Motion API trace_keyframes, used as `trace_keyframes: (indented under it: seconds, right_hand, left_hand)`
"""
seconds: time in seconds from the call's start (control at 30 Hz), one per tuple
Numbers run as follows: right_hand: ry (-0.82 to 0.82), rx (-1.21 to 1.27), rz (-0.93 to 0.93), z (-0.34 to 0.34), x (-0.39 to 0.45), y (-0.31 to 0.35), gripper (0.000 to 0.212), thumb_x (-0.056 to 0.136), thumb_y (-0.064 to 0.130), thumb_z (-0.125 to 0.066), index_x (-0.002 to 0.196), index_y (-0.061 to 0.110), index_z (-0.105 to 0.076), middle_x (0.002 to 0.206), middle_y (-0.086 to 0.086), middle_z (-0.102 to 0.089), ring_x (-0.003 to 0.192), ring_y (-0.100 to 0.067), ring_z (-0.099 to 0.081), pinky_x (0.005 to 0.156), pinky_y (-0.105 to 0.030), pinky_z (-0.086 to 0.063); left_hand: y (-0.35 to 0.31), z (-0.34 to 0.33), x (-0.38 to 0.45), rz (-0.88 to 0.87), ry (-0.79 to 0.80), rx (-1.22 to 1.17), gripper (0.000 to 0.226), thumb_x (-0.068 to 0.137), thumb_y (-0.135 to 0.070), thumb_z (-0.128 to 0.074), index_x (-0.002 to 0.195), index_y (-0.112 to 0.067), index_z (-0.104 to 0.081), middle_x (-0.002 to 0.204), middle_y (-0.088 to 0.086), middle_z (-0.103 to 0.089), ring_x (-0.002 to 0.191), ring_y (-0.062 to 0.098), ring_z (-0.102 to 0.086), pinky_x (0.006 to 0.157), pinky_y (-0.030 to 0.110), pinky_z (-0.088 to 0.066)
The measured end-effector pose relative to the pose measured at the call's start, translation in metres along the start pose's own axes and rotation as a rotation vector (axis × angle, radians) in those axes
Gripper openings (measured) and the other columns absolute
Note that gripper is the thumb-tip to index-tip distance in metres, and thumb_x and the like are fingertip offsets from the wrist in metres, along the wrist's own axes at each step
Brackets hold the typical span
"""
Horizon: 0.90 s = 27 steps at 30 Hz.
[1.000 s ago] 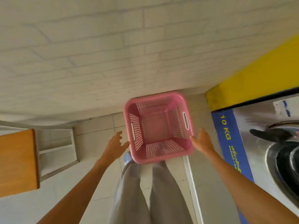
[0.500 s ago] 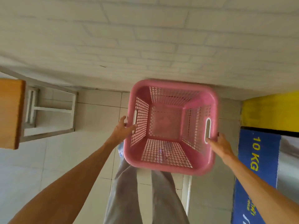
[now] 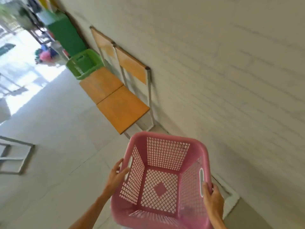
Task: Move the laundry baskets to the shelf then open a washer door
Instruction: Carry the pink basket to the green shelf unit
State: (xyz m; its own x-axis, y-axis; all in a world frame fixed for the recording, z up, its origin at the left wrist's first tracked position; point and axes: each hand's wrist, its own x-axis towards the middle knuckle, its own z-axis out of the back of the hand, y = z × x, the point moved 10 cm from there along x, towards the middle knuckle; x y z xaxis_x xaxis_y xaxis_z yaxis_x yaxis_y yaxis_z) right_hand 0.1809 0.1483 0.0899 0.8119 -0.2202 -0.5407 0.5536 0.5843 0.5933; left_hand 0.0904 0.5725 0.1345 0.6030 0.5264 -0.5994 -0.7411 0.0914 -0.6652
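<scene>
Both the left hand and right hand grip the empty pink basket, carried but not shelved; no washer is in view.

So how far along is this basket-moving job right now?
Partly done, it seems: a green basket already sits by the wooden seats along the wall. In hand: the empty pink basket, lifted, left hand and right hand on its handles. Left: setting it down; no washer is in view, so its door remains.

Empty pink lattice laundry basket, upright, held off the floor.
</scene>
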Motion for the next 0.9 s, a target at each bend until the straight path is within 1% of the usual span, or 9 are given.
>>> trace_keyframes:
  seconds: [0.1, 0.2, 0.3, 0.4, 0.47, 0.63, 0.73, 0.8, 0.9]
  right_hand:
    - [0.095, -0.05, 0.129, -0.053, -0.038, 0.082, 0.034, 0.096, 0.037, -0.052, 0.107, 0.007, -0.063, 0.071, -0.003, -0.065, 0.058, -0.016, -0.062, 0.045, -0.022, -0.04]
    - [0.18, -0.123, 0.243, -0.112, -0.084, 0.15, 0.036, 0.095, 0.041, -0.051, 0.107, 0.011, -0.065, 0.075, -0.003, -0.067, 0.059, -0.013, -0.06, 0.046, -0.02, -0.04]
    - [0.264, -0.151, 0.363, -0.175, -0.14, 0.216, 0.045, 0.094, 0.047, -0.051, 0.092, 0.006, -0.068, 0.067, -0.005, -0.067, 0.05, -0.015, -0.06, 0.036, -0.018, -0.039]
    - [0.358, -0.141, 0.474, -0.24, -0.202, 0.282, 0.045, 0.094, 0.045, -0.053, 0.08, 0.004, -0.066, 0.058, -0.006, -0.063, 0.042, -0.014, -0.054, 0.027, -0.013, -0.033]
    - [0.406, -0.165, 0.542, -0.283, -0.239, 0.318, 0.043, 0.094, 0.043, -0.054, 0.076, 0.006, -0.065, 0.056, -0.002, -0.06, 0.041, -0.01, -0.052, 0.029, -0.014, -0.034]
    - [0.514, -0.203, 0.7, -0.373, -0.322, 0.39, 0.028, 0.096, 0.038, -0.053, 0.084, 0.014, -0.06, 0.06, 0.007, -0.056, 0.048, -0.006, -0.051, 0.039, -0.019, -0.035]
    - [0.57, -0.236, 0.715, -0.418, -0.346, 0.427, 0.034, 0.093, 0.036, -0.057, 0.087, 0.004, -0.063, 0.062, -0.003, -0.062, 0.047, -0.017, -0.056, 0.04, -0.026, -0.045]
    - [0.61, -0.219, 0.698, -0.447, -0.351, 0.451, 0.035, 0.09, 0.038, -0.061, 0.087, 0.003, -0.065, 0.069, -0.015, -0.07, 0.051, -0.028, -0.064, 0.048, -0.041, -0.058]
    - [0.646, -0.189, 0.697, -0.488, -0.35, 0.494, 0.036, 0.088, 0.04, -0.064, 0.085, 0.004, -0.065, 0.076, -0.024, -0.071, 0.058, -0.038, -0.07, 0.057, -0.054, -0.059]
  left_hand:
    - [0.046, 0.099, -0.042, 0.036, -0.212, -0.172, 0.055, 0.091, -0.014, -0.064, 0.141, -0.025, -0.045, 0.102, 0.011, -0.064, 0.076, 0.015, -0.063, 0.045, 0.013, -0.05]
    - [0.111, 0.184, -0.077, 0.079, -0.354, -0.25, 0.055, 0.09, -0.014, -0.065, 0.141, -0.025, -0.048, 0.093, 0.011, -0.067, 0.073, 0.022, -0.067, 0.049, 0.02, -0.056]
    - [0.169, 0.262, -0.103, 0.087, -0.472, -0.303, 0.057, 0.09, -0.018, -0.067, 0.143, -0.026, -0.047, 0.09, 0.008, -0.071, 0.069, 0.021, -0.071, 0.053, 0.025, -0.058]
    - [0.205, 0.335, -0.126, 0.067, -0.602, -0.353, 0.05, 0.091, -0.021, -0.065, 0.137, -0.034, -0.051, 0.086, 0.004, -0.071, 0.059, 0.012, -0.069, 0.052, 0.022, -0.056]
    - [0.223, 0.38, -0.142, 0.064, -0.692, -0.414, 0.048, 0.093, -0.021, -0.062, 0.133, -0.041, -0.046, 0.085, 0.007, -0.071, 0.057, 0.012, -0.069, 0.051, 0.022, -0.056]
    - [0.258, 0.472, -0.163, 0.038, -0.854, -0.594, 0.048, 0.095, -0.014, -0.057, 0.139, -0.028, -0.048, 0.085, 0.011, -0.071, 0.061, 0.022, -0.072, 0.052, 0.03, -0.06]
    - [0.275, 0.518, -0.156, 0.035, -0.902, -0.667, 0.049, 0.094, -0.011, -0.058, 0.14, -0.025, -0.048, 0.085, 0.014, -0.071, 0.06, 0.021, -0.072, 0.052, 0.03, -0.06]
    - [0.284, 0.546, -0.144, 0.022, -0.924, -0.743, 0.049, 0.093, -0.012, -0.061, 0.139, -0.022, -0.05, 0.087, 0.016, -0.072, 0.064, 0.024, -0.073, 0.056, 0.035, -0.062]
    - [0.287, 0.587, -0.115, 0.003, -0.929, -0.839, 0.048, 0.091, -0.013, -0.064, 0.137, -0.023, -0.053, 0.089, 0.016, -0.073, 0.068, 0.03, -0.073, 0.061, 0.04, -0.062]
